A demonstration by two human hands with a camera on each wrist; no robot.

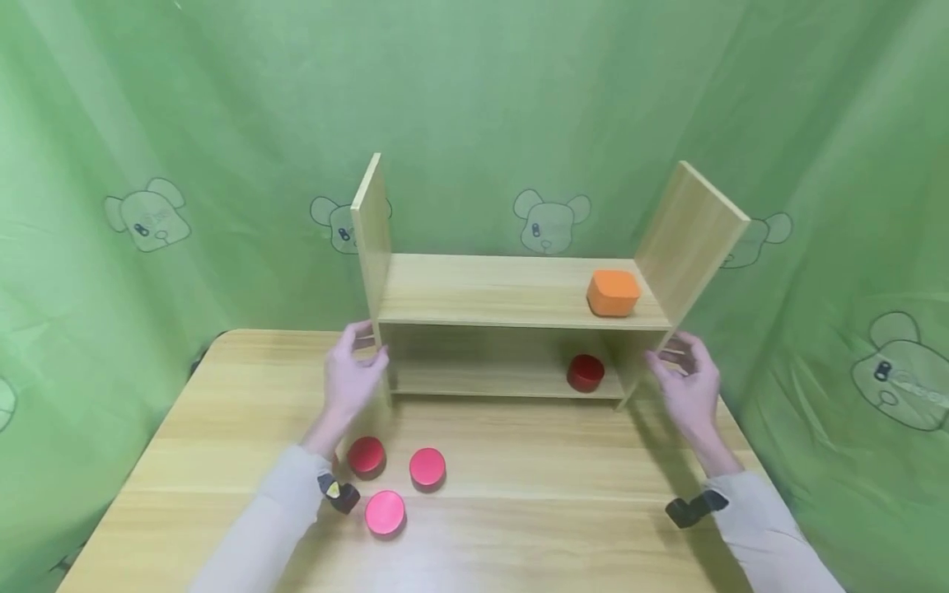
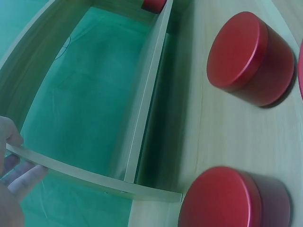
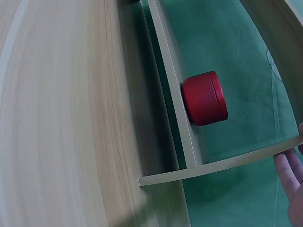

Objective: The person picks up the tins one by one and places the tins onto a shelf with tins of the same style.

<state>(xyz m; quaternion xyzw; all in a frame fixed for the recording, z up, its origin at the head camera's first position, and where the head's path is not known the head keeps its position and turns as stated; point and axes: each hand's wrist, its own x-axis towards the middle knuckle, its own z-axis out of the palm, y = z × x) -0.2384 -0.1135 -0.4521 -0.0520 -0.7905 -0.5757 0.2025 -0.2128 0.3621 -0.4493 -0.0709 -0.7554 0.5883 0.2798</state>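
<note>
A two-tier wooden shelf (image 1: 482,290) with tall side panels stands at the back of the table. My left hand (image 1: 348,377) grips its left side panel, thumb in front and fingers behind. On the opposite side my right hand (image 1: 689,387) pinches the right side panel (image 3: 227,163) between thumb and fingers. An orange rounded block (image 1: 614,294) sits on the upper board, towards the right. Below it, a red round tin (image 3: 203,99) stands on the lower board. In the left wrist view, the left hand's fingers (image 2: 28,180) wrap the panel's edge.
Three more red tins stand on the wooden table (image 1: 534,527) at the front left: one (image 1: 366,457) by the left wrist, one (image 1: 427,468) to its right, one (image 1: 385,513) nearer me. A green curtain (image 1: 474,99) with bear drawings hangs behind and around the table.
</note>
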